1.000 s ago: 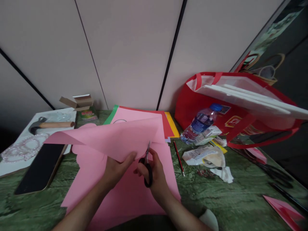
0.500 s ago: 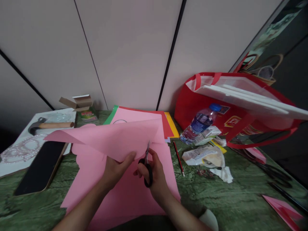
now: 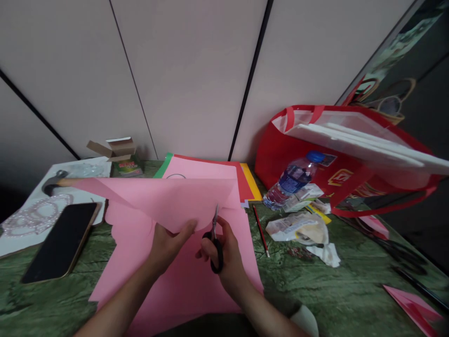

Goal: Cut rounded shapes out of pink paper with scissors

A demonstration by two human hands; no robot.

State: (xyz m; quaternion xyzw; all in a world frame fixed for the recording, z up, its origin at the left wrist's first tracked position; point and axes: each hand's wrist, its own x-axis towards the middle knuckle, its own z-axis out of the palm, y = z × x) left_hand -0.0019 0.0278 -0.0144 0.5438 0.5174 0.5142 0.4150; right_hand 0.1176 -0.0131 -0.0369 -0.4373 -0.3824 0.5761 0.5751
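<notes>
My left hand pinches the lower edge of a raised pink paper sheet, thumb on the near face and fingers behind it. In my right hand is a pair of black-handled scissors, its blades pointing up at the sheet's right part. The blades look nearly closed; whether paper lies between them I cannot make out. Beneath both hands more pink paper covers the table, its left edge wavy. A red pencil lies to the right of the scissors.
Left are a phone, a bead string and a partly covered hammer. Behind stand an opened small box and coloured sheets. A water bottle, plastic wrappers and a red bag occupy the right.
The raised sheet's left end has shifted slightly and its top edge looks flatter, now covering the hammer's handle. Both hands keep nearly the same place and grip.
</notes>
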